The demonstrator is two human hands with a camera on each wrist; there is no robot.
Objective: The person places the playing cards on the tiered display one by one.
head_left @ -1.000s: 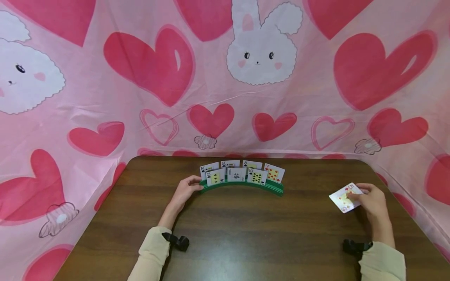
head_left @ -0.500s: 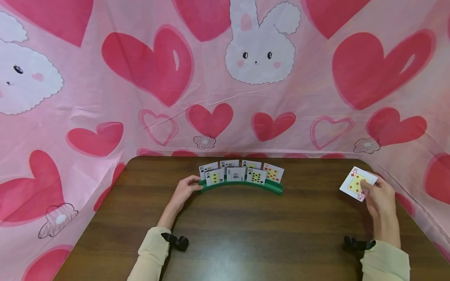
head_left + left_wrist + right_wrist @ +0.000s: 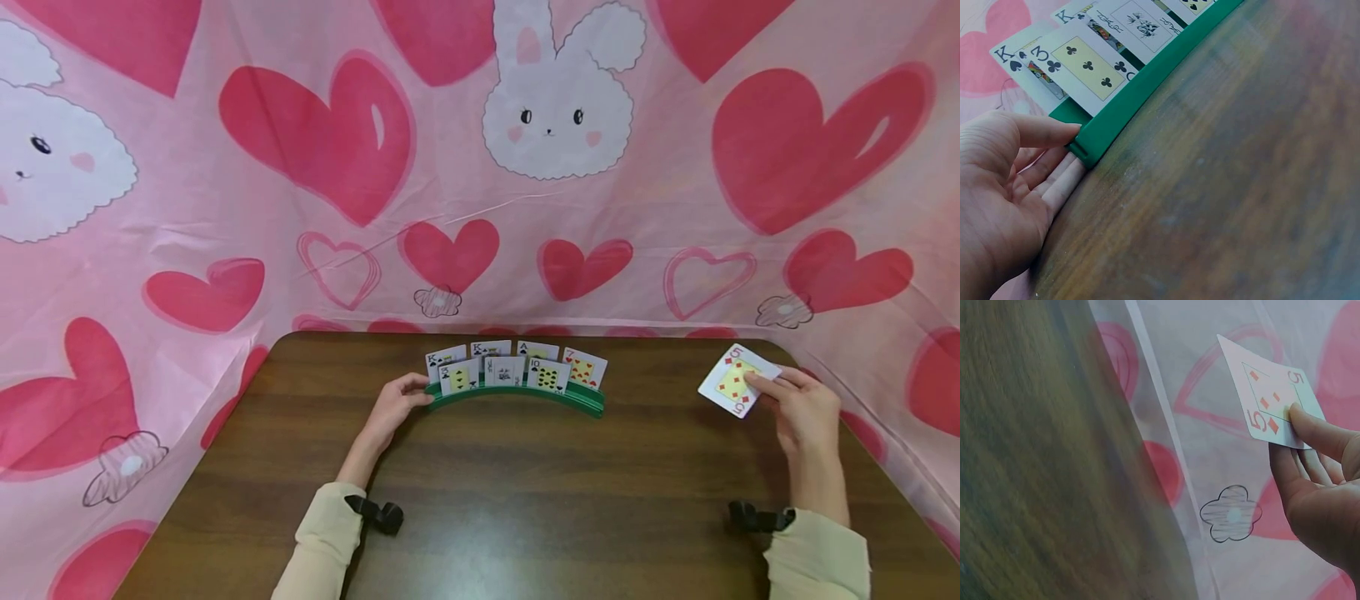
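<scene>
My left hand [image 3: 395, 406] pinches the left end of a curved green card holder [image 3: 1124, 111], thumb on top and fingers at its end. Two rows of playing cards stand in the holder. The front row has the three of clubs [image 3: 1087, 64], a joker [image 3: 504, 372] and the ten of spades [image 3: 548, 377]. Behind them are two kings, an ace and the seven of hearts [image 3: 584, 369]. Off to the right, my right hand [image 3: 807, 414] holds up the five of diamonds [image 3: 1267, 394] between thumb and fingers, face showing in the head view.
A brown wooden table [image 3: 525, 492] lies beneath both hands. Pink cloth [image 3: 450, 192] printed with hearts and rabbits hangs behind it and along both sides. Each wrist wears a black camera band.
My right hand has lifted the five of diamonds away from me, first rightward, then back left, turning its face more fully into view. The left hand stays on the card holder.
</scene>
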